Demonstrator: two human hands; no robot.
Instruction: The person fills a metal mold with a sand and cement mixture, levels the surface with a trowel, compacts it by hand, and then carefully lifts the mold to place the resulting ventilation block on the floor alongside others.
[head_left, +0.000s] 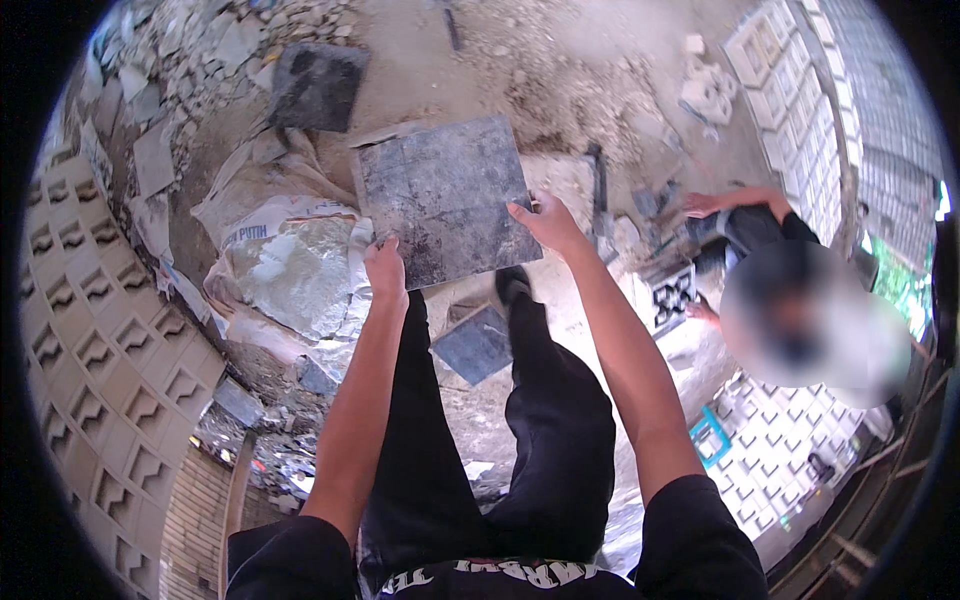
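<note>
A dark, scuffed square board (450, 200) is held out in front of me, raised above the ground and slightly tilted. My left hand (385, 265) grips its near left corner, thumb on top. On the right edge, my right hand (548, 222) closes with its thumb over the upper face; the fingers beneath are mostly hidden. Just left of the board lies an opened sack (295, 265) of whitish powder. Another dark square plate (474, 345) rests on the ground between my legs, below the held board.
A third dark board (318, 88) lies by rubble at the far left. Patterned blocks form a stack (95, 330) on the left and another (790, 90) at far right. On the right, a co-worker (760, 230) crouches with a hand by a cut-out patterned block (675, 297).
</note>
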